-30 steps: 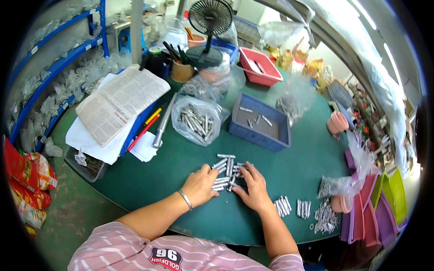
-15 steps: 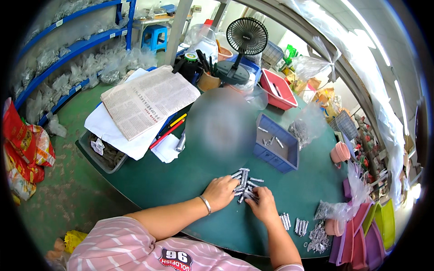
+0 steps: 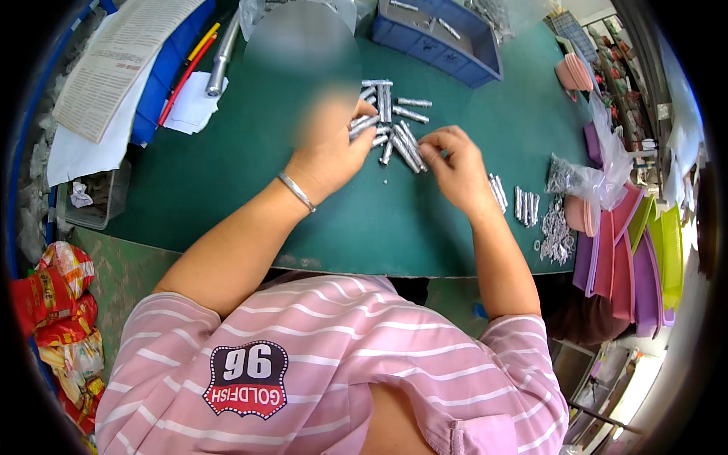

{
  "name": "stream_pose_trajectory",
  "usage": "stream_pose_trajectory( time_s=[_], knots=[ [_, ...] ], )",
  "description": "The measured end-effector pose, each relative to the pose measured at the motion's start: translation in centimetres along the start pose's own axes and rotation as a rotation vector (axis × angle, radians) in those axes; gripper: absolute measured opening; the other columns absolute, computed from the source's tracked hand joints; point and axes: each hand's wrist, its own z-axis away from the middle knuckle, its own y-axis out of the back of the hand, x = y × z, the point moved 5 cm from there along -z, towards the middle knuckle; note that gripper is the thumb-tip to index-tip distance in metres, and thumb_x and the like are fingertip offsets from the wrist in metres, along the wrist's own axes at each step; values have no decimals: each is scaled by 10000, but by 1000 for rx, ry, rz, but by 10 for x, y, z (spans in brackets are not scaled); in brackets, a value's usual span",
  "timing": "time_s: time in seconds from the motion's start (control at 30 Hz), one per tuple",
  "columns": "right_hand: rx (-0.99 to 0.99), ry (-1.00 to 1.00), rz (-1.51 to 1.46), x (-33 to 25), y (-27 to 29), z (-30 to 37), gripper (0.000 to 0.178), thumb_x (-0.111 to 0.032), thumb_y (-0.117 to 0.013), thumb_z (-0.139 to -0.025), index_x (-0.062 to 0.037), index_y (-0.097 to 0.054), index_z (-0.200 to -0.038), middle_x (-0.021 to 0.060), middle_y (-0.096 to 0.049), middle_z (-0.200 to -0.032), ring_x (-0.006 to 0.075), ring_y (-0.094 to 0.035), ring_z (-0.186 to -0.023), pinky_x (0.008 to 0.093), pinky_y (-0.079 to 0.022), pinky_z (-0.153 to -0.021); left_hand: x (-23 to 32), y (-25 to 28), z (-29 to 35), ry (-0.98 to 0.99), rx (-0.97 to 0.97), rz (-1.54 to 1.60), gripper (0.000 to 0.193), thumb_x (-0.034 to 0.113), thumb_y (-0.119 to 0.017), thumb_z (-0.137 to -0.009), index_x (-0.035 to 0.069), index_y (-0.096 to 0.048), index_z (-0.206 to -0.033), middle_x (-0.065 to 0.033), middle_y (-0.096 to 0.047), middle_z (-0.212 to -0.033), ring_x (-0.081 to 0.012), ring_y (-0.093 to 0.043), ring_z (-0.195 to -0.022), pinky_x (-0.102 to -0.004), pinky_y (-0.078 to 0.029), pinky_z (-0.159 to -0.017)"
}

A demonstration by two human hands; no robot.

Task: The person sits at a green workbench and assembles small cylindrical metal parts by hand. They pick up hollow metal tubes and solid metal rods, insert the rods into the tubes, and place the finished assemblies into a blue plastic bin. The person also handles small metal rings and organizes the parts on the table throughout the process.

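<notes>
Leftmost, well off from the left hand and lower than it, red and yellow bags lie on the floor. A newspaper rests on white sheets far to that hand's left, with a clear tub below the sheets. Closer to the hand come a red pen, a yellow pen, a paper slip and a metal rod, all above and left of it on the green table.

The left hand, partly blurred and with a bracelet at its wrist, curves its fingers and thumb around the left edge of a cluster of metal bolts; whether it pinches any, I cannot tell. The cluster lies between the two hands, several bolts side by side at a slant next to the right fingertips.

A blue box stands beyond the right hand, whose thumb and forefinger are drawn close together at those bolts' ends; a firm pinch cannot be made out. Just right of its wrist is a short row of bolts, then a second row, a heap of rings, and, farthest from it, coloured bins.
</notes>
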Motion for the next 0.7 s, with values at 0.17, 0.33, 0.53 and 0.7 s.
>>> stream_pose_trajectory(
  time_s=[0.17, 0.33, 0.53, 0.7],
  knots=[
    [32, -20, -17, -5, 1, 2, 99, -61, -658, -798, 16, -639, -856, 154, -601, -857, 318, -596, -781, 366, -476, -697, 3, -3, 3, 184, -66, 165, 150, 72, -639, -786, 35, -631, -931, -69, -622, -836, -178, -600, -718, -308, -477, -621],
    [-33, -47, -3, -11, -3, 5, 125, -47, -683, -772, 16, -628, -865, 147, -599, -825, 309, -607, -745, 378, -481, -671, 26, -19, 22, -8, -273, 198, 74, 19, -636, -772, 2, -637, -844, -81, -556, -724, -151, -534, -585, -269, -427, -541],
    [-41, -87, -6, -4, -8, 5, 142, -64, -691, -774, 14, -653, -887, 138, -610, -818, 284, -614, -705, 367, -483, -636, 28, -28, 32, -12, -387, 199, 66, 34, -648, -772, 15, -637, -834, -82, -555, -716, -183, -552, -587, -286, -438, -539],
    [-38, -171, -100, 4, -5, 7, 139, -73, -690, -785, 14, -663, -890, 121, -620, -820, 231, -592, -671, 323, -470, -612, 36, -25, 29, 72, -446, 284, 88, 92, -681, -794, 15, -640, -810, -48, -545, -706, -119, -517, -568, -253, -414, -519]
  ],
)
